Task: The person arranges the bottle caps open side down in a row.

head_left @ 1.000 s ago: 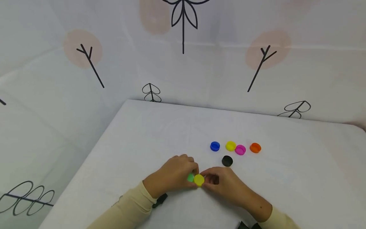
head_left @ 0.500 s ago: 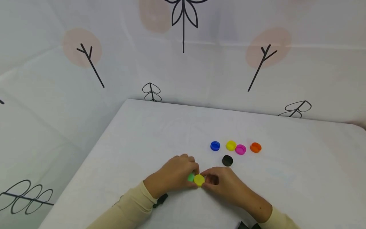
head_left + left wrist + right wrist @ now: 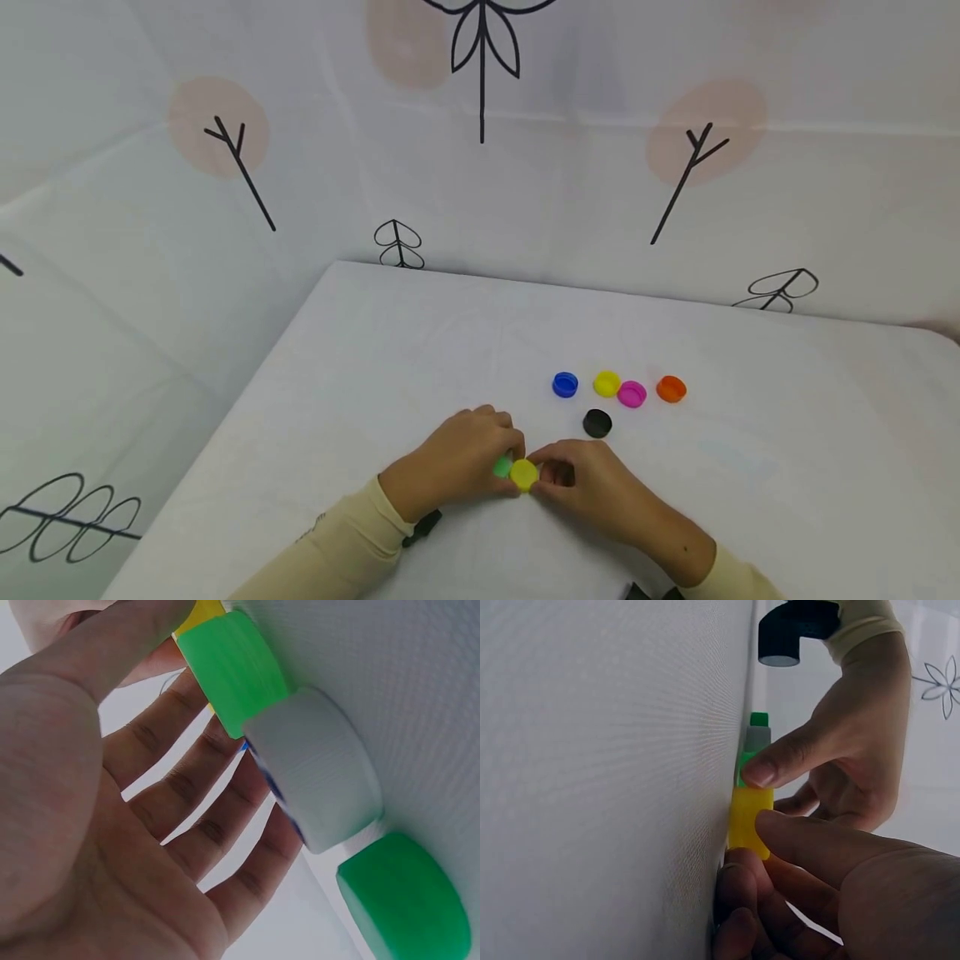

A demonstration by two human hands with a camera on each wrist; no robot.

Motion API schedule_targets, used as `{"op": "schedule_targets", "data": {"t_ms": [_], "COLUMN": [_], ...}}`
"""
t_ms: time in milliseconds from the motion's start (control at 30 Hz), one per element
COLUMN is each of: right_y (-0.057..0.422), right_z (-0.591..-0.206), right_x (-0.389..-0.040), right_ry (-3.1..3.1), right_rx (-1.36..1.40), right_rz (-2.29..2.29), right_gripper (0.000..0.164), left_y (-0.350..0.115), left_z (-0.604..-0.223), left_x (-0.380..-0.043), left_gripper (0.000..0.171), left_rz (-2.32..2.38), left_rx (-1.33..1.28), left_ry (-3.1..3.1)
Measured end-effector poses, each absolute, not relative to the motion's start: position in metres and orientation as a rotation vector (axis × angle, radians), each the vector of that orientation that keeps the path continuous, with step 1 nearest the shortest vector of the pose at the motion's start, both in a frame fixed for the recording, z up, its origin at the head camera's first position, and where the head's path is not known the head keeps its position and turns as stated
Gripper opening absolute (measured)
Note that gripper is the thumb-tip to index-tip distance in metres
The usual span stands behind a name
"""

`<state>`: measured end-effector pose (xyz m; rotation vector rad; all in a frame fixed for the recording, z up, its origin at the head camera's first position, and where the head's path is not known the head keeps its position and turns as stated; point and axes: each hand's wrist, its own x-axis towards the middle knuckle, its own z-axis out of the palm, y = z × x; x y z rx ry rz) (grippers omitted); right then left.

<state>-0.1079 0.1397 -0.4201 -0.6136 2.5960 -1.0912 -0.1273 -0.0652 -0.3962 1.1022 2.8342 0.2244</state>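
Note:
A yellow bottle cap (image 3: 523,475) stands on the table, pinched by my right hand (image 3: 596,479) between thumb and fingers. Touching it on the left is a light green bottle cap (image 3: 232,671). My left hand (image 3: 461,454) arches over the row, its curled thumb and forefinger holding around the light green cap where it meets the yellow one. Under the left palm, a greyish-white cap (image 3: 315,769) follows in line, then a dark green cap (image 3: 405,900) close beside it. From the head view, the left hand hides both of these.
Behind the hands lie several loose caps: blue (image 3: 565,384), yellow (image 3: 607,383), pink (image 3: 632,394), orange (image 3: 671,388) and black (image 3: 597,423). A white cloth covers the table (image 3: 420,333). A patterned sheet (image 3: 570,192) hangs behind it.

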Motion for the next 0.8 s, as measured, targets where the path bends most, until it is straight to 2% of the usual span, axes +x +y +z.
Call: {"op": "schedule_targets", "data": {"t_ms": [300, 567, 800], "right_y": [0.148, 0.176, 0.198], "right_z": [-0.412, -0.392, -0.389], "right_x": [-0.110, -0.121, -0.133], "right_ry": [2.602, 2.836, 2.904], "right_rx": [-0.634, -0.552, -0.467], "right_rz": [-1.098, -1.109, -1.045], "right_gripper": [0.031, 0.017, 0.021], "left_y": [-0.065, -0.066, -0.059], "left_z": [-0.395, -0.394, -0.386], "left_x": [-0.127, -0.129, -0.132], "left_gripper": [0.031, 0.041, 0.035], "left_rz": [0.233, 0.270, 0.383], "left_rx": [1.093, 1.113, 1.056], "left_ry": [2.819, 2.799, 2.784]}}
